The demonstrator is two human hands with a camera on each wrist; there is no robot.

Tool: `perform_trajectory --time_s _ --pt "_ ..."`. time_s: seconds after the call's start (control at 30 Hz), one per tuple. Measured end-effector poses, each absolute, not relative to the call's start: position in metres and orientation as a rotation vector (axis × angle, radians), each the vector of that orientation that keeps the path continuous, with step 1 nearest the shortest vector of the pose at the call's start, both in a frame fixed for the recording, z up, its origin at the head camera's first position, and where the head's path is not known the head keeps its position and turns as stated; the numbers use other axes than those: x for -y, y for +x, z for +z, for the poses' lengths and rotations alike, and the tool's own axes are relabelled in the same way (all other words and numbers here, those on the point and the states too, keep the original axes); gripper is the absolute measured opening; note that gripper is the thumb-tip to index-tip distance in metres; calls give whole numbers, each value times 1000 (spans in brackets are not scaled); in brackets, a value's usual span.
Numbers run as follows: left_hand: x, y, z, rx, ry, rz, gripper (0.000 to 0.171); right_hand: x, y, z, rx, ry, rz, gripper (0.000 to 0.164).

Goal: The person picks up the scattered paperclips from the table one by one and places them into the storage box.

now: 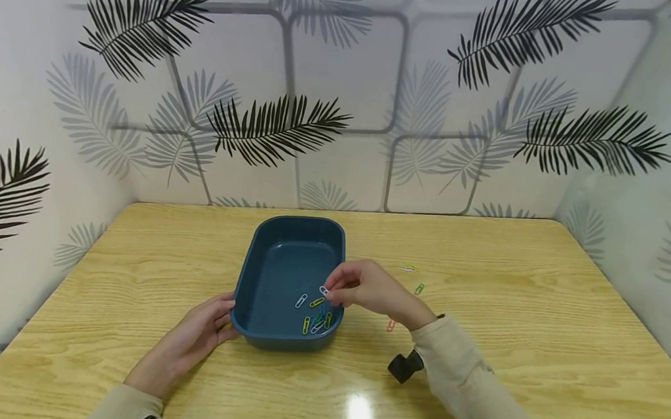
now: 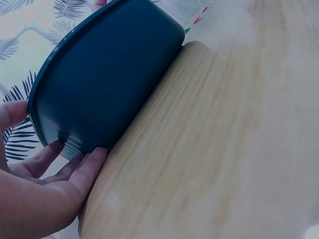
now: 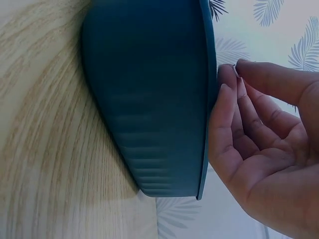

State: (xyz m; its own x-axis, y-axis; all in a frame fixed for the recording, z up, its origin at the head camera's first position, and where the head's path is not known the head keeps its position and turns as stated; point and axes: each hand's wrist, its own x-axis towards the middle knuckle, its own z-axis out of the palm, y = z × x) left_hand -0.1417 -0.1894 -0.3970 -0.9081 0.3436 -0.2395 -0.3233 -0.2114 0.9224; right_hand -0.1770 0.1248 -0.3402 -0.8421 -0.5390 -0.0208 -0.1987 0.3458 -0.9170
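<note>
A dark blue plastic bin (image 1: 291,259) stands on the table. In the head view, my left hand (image 1: 202,330) holds its near left corner; in the left wrist view, fingers (image 2: 92,169) press low on the bin's wall (image 2: 109,74). My right hand (image 1: 367,291) is over the bin's right rim and pinches a white paper clip (image 1: 324,291) between thumb and fingertips. The right wrist view shows the clip (image 3: 236,71) edge-on beside the bin's rim (image 3: 205,99). Inside the bin lie several paper clips, among them a white one (image 1: 301,301) and a yellow one (image 1: 306,325).
On the wooden table (image 1: 191,244), right of the bin, lie a green paper clip (image 1: 420,288), a pinkish-red clip (image 1: 391,325) partly behind the right wrist, and pale and yellow clips (image 1: 410,268) farther back. A leaf-patterned wall (image 1: 345,92) rises behind the table.
</note>
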Motion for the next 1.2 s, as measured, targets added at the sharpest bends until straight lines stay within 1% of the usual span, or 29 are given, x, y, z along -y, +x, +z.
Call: perform_trajectory --time_s 0.2,0.5,0.87,1.2 --pt "191 -142 -397 -1642 34 2157 53 -123 -176 -340 -2297 -681 -1485 10" --pt "193 -141 -397 -1633 22 2164 52 -120 -174 -340 -2288 -705 -1488 17" --pt "192 -140 -397 -1640 25 2164 53 -122 -174 -344 -2337 -726 -1488 20" --pt "190 -142 -397 -1644 21 2162 55 -143 -176 -355 -2456 -598 -1551 20"
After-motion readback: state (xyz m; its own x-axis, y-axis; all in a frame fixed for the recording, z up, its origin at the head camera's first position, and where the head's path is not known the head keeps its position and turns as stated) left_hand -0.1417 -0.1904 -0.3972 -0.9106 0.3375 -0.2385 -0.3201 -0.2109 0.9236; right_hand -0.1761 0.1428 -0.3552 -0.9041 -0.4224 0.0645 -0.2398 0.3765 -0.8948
